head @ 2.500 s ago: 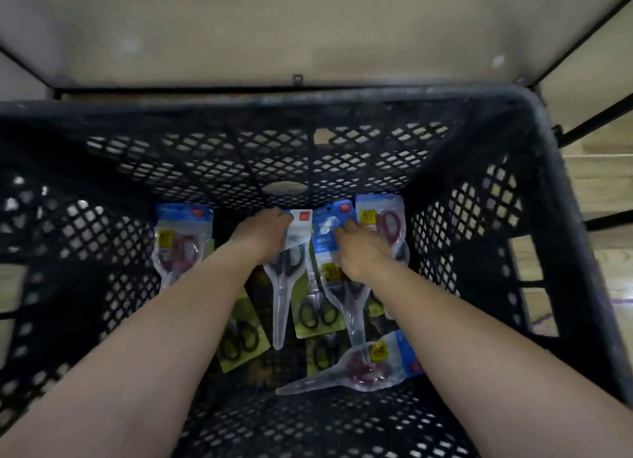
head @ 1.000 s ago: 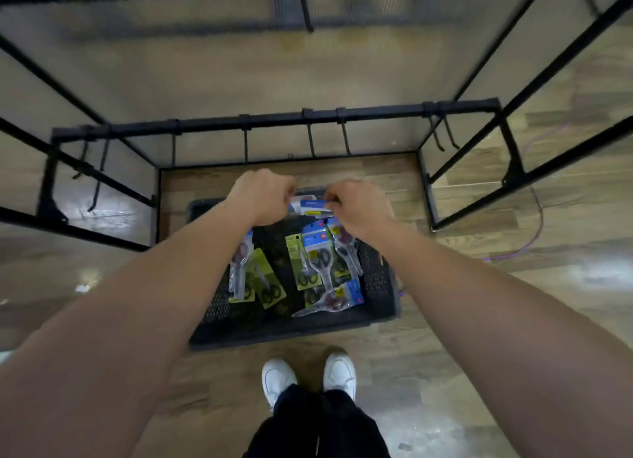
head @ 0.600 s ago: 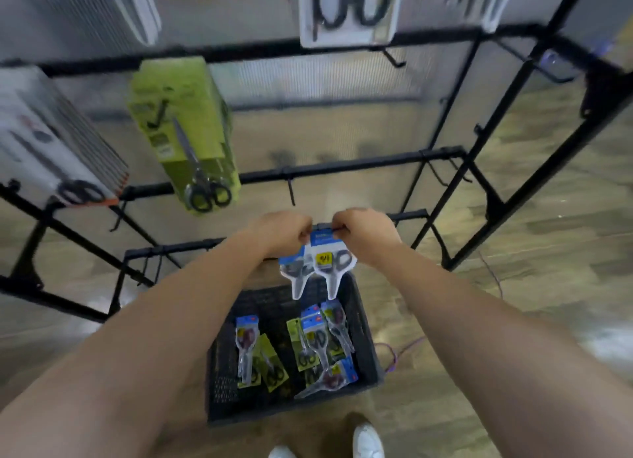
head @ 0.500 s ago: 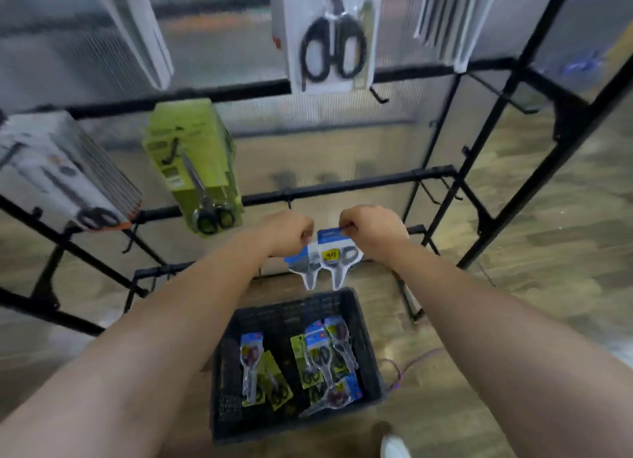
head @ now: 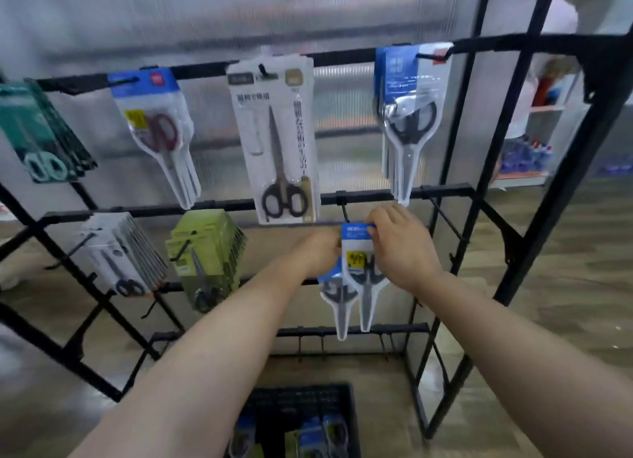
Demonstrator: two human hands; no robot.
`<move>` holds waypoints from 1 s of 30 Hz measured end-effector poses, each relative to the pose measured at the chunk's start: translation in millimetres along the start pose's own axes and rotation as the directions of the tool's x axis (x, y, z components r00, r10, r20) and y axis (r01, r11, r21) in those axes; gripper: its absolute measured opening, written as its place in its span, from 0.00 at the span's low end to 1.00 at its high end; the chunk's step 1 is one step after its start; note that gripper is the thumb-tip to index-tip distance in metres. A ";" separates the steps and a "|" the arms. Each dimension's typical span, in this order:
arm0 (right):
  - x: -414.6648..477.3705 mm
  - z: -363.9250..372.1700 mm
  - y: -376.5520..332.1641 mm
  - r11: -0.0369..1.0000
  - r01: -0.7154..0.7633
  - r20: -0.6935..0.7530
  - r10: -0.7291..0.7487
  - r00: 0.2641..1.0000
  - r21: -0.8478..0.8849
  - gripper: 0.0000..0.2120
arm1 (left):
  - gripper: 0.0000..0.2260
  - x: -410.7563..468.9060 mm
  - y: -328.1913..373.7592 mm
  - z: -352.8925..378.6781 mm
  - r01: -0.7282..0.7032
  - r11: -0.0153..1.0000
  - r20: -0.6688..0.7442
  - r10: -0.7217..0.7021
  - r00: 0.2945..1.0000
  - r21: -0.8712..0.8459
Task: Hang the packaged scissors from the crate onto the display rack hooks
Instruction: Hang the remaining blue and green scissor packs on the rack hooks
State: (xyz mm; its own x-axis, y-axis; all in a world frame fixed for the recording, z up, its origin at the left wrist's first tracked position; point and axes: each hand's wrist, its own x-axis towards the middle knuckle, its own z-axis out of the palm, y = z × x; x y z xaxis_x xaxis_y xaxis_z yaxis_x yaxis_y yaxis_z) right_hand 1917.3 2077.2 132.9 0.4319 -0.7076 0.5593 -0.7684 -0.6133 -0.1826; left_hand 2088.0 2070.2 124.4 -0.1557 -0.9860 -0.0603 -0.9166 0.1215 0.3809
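Note:
Two packaged scissors (head: 361, 276) with blue header cards and clear blister fronts hang from my hands, side by side, tips down. My left hand (head: 320, 250) grips the left pack's top; my right hand (head: 399, 243) pinches the blue header of the right pack. The headers sit just below a bare black hook (head: 343, 211) on the display rack's middle bar (head: 222, 205). The black crate (head: 301, 397) stands on the floor at the bottom edge, with more scissor packs (head: 317, 437) inside.
Filled hooks carry other scissors: red-handled blue-header packs (head: 154, 129), a white carded pair (head: 279, 139), black-handled blue packs (head: 409, 115), green boxes (head: 205, 252), grey-white packs (head: 120, 252), teal packs (head: 37, 132). A lower bar (head: 352, 329) has bare hooks. Black rack posts (head: 561, 183) stand right.
Both hands lifted two packs out of the crate and raised them up to the rack's middle bar. My view tilted up from the crate to the rack.

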 end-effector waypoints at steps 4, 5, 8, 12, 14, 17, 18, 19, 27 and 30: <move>12.0 -25.6 24.7 0.999 0.053 -0.044 -0.053 0.998 -0.001 0.03 | 0.07 11.2 35.4 -15.4 0.031 1.000 0.024 -0.031 0.999 -0.001; 13.7 -31.0 31.7 0.998 0.063 -0.047 -0.063 0.997 -0.005 0.04 | 0.09 15.1 41.3 -20.9 0.032 0.999 0.013 -0.032 0.999 -0.003; 19.2 -45.9 49.8 0.996 0.094 -0.096 -0.095 0.991 -0.010 0.08 | 0.07 19.2 60.5 -44.7 -0.005 1.000 -0.058 0.005 0.998 0.008; 29.4 -71.4 57.9 0.991 0.133 -0.185 -0.129 0.974 0.009 0.10 | 0.07 15.8 90.6 -87.1 -0.080 0.996 -0.151 0.086 0.985 0.047; 36.1 -88.0 57.0 0.989 0.147 -0.231 -0.137 0.963 0.026 0.06 | 0.08 11.9 105.1 -107.9 -0.095 0.993 -0.201 0.107 0.974 0.069; 46.3 -114.9 53.9 0.986 0.165 -0.290 -0.154 0.944 0.013 0.08 | 0.07 4.1 125.8 -136.3 -0.171 0.982 -0.313 0.188 0.931 0.080; 49.7 -124.2 51.5 0.984 0.176 -0.318 -0.165 0.934 0.005 0.10 | 0.06 0.4 132.7 -145.4 -0.203 0.976 -0.349 0.218 0.911 0.080; 53.5 -130.6 51.4 0.983 0.183 -0.344 -0.172 0.923 0.000 0.12 | 0.06 -0.4 139.6 -153.4 -0.234 0.971 -0.386 0.237 0.892 0.054; 63.5 -157.6 49.2 0.992 0.124 -0.442 -0.113 0.890 -0.005 0.06 | 0.04 -7.1 180.7 -189.2 -0.305 0.952 -0.503 0.282 0.817 0.040; 66.9 -158.6 47.6 0.991 0.137 -0.430 -0.121 0.895 0.005 0.05 | 0.05 -3.8 184.6 -190.4 -0.272 0.958 -0.516 0.279 0.810 0.090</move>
State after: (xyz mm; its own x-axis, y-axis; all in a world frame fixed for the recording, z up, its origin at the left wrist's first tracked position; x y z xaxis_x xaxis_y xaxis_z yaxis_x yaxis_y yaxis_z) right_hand 1834.7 2056.4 289.8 0.2767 -0.4079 0.8701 -0.6996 -0.7062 -0.1086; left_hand 1989.5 2074.6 370.6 -0.1916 -0.8242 0.5329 -0.8692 0.3947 0.2979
